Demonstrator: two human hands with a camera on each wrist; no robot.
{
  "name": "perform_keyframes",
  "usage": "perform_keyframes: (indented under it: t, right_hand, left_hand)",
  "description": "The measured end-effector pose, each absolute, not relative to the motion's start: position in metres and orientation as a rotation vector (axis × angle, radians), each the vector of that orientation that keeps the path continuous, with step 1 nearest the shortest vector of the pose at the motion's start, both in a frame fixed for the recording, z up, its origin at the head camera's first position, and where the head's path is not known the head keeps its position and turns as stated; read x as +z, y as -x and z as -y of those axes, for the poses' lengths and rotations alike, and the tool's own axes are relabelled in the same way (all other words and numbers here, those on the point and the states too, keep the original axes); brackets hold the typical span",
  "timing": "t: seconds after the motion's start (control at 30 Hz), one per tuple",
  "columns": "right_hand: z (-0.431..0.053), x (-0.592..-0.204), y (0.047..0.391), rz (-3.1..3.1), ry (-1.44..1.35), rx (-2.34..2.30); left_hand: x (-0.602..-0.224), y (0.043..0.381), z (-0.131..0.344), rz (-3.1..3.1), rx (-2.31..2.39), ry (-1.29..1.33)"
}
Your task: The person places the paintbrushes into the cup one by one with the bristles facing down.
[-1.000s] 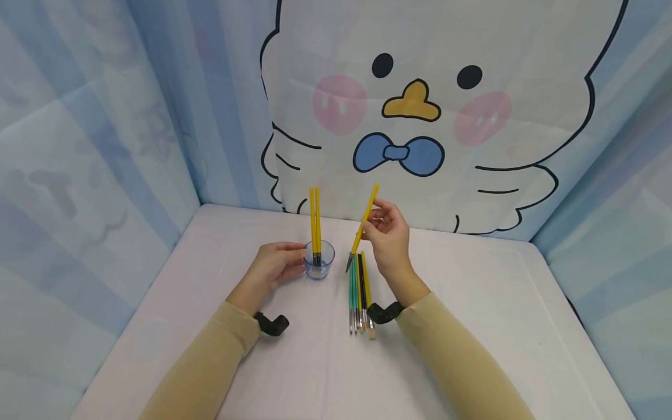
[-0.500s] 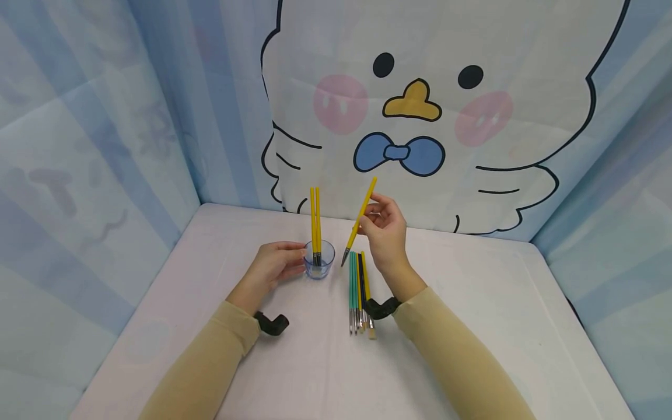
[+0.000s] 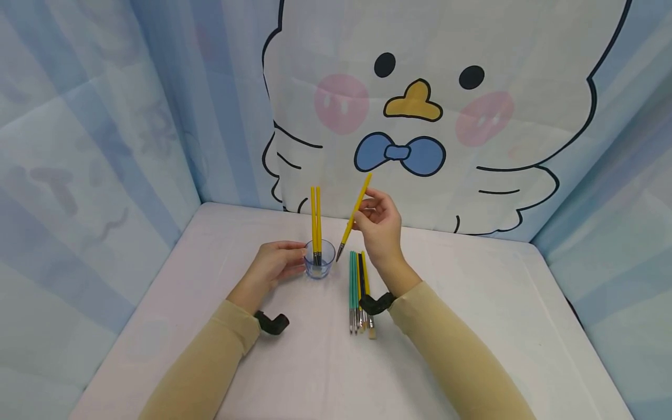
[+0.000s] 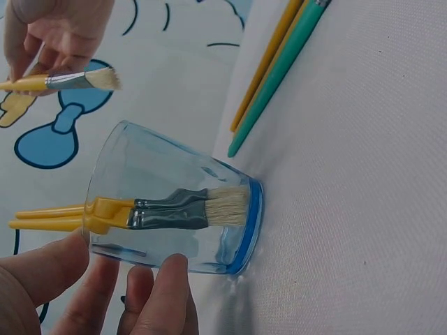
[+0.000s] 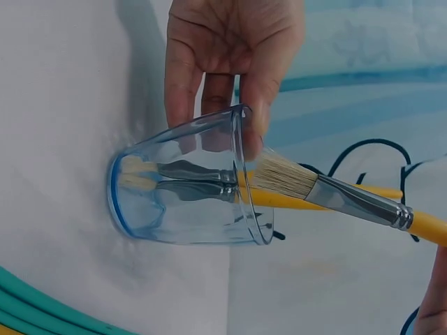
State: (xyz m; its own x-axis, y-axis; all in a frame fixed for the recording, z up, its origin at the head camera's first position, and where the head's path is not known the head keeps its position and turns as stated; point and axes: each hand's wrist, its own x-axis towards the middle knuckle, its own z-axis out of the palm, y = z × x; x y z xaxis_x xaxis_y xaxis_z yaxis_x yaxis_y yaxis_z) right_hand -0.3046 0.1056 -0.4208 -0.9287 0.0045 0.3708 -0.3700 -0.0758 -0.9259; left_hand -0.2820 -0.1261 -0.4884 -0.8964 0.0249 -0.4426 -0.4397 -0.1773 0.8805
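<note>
A see-through bluish cup (image 3: 329, 256) stands upright on the table, with two yellow-handled paintbrushes (image 3: 316, 221) in it, bristles down. My left hand (image 3: 277, 262) holds the cup from its left side, thumb by the rim and fingers along the wall in the left wrist view. Between thumb and fingers, my right hand (image 3: 382, 227) pinches another yellow paintbrush (image 3: 351, 223) by its handle. That brush slants, bristles (image 5: 279, 173) pointing down and left, close to the right of the cup's rim. In the right wrist view its bristles overlap the cup's mouth.
Several green, yellow and dark paintbrushes (image 3: 353, 286) lie side by side on the white table (image 3: 294, 367), right of the cup and partly under my right wrist. A curtain (image 3: 325, 169) with a cartoon print hangs behind the table.
My right hand has moved left and slightly up, carrying the paintbrush from over the lying brushes to beside the cup. My left hand and the cup have stayed in place.
</note>
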Motion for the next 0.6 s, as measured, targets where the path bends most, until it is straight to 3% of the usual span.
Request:
perform_keyframes:
  t: [0.6]
  right_hand:
    - [-0.085, -0.419, 0.308, 1.949, -0.404, 2.088]
  left_hand:
    - [-0.489, 0.281, 0.127, -1.797, 2.151, 0.428]
